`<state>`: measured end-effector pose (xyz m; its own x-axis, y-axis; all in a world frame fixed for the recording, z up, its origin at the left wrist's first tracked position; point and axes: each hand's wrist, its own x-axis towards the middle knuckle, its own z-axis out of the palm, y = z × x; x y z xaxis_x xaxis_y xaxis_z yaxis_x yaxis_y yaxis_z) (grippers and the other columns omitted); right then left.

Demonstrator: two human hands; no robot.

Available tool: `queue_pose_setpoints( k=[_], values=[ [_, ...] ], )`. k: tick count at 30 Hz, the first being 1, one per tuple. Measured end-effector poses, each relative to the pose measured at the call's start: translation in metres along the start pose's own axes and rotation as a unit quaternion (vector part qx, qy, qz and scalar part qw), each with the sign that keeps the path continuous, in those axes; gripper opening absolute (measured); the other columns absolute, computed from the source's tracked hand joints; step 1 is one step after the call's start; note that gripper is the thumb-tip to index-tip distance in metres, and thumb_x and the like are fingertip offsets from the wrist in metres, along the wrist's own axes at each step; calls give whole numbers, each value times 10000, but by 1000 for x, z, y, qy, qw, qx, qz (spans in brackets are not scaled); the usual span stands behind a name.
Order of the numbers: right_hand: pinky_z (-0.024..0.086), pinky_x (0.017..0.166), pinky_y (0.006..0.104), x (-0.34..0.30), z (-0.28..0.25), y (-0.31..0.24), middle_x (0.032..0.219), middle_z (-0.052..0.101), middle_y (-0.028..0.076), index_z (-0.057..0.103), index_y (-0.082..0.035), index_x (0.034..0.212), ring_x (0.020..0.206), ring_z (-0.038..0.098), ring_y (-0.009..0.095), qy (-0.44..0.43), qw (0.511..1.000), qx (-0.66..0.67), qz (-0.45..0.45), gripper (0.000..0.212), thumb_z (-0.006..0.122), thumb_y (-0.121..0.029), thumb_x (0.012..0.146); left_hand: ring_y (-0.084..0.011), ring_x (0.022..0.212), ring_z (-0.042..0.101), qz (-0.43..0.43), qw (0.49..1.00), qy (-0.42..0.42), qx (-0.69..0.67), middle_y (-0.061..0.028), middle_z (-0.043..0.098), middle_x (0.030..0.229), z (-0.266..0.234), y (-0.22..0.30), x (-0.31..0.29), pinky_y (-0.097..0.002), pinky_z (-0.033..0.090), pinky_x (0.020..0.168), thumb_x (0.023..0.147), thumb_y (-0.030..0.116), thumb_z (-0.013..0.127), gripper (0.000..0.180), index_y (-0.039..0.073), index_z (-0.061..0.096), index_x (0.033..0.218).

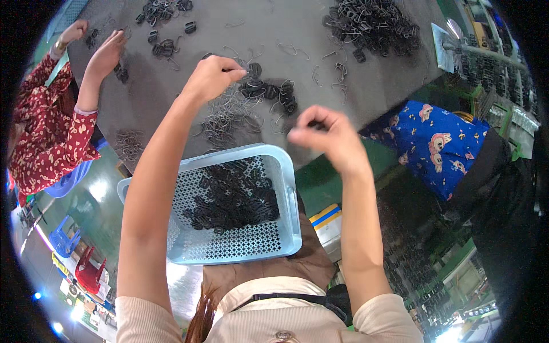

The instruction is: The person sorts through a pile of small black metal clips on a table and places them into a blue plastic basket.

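Observation:
My left hand (pixel 213 79) is over the grey table, its thumb and fingers pinched together beside a small black plastic buckle (pixel 255 70). Whatever is in that pinch is too small to make out. My right hand (pixel 333 136) hovers at the table's near edge, fingers curled toward the thumb and slightly blurred; a dark bit shows by its fingertips, its kind unclear. Between the hands lie more black buckles (pixel 267 90) with metal wire hooks. A pile of loose wire hooks (pixel 222 119) lies below my left hand. Near my body, a light blue plastic basket (pixel 290 214) contains many black pieces (pixel 234 197).
A large heap of black buckles (pixel 374 28) covers the table's far right. At the left, a co-worker in a red patterned sleeve (pixel 80 134) handles small parts. Blue patterned cloth (pixel 437 140) is on the right, and a red stool (pixel 90 270) stands lower left.

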<state>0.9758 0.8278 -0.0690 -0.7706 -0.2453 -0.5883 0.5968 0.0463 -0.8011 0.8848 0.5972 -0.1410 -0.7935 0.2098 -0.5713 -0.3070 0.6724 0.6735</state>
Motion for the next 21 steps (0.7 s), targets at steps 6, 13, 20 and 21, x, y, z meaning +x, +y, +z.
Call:
queue_pose_setpoints(
  k=[6, 13, 20, 21],
  values=[
    [443, 753, 343, -40, 78, -15, 895, 555, 83, 563, -56, 838, 858, 557, 241, -208, 925, -270, -169, 218, 689, -110, 669, -201, 780, 596, -94, 995, -6, 9, -106, 641, 790, -5, -6, -1, -318, 451, 719, 739, 284, 645, 322, 12, 658, 911],
    [462, 685, 366, 47, 19, 13, 837, 610, 98, 579, -42, 880, 785, 597, 260, 149, 926, -341, -62, 232, 662, -178, 711, -66, 506, 383, -109, 982, -51, -143, 29, 461, 571, -2, -18, 4, -229, 300, 462, 783, 266, 636, 233, 36, 602, 761],
    [474, 687, 360, 67, 6, 61, 817, 626, 109, 572, -44, 902, 787, 609, 248, 174, 925, -338, 19, 276, 699, -122, 670, -92, 571, 448, -85, 982, -81, -150, -6, 512, 620, 2, -12, -15, -242, 368, 537, 775, 282, 630, 262, 24, 589, 751],
    [475, 690, 348, 65, 0, 64, 816, 627, 105, 575, -38, 901, 780, 608, 232, 175, 938, -298, 10, 281, 704, -117, 663, -111, 605, 488, -82, 995, -52, -33, -27, 543, 647, 3, -15, -17, -252, 407, 578, 767, 288, 630, 275, 15, 596, 755]
  ],
)
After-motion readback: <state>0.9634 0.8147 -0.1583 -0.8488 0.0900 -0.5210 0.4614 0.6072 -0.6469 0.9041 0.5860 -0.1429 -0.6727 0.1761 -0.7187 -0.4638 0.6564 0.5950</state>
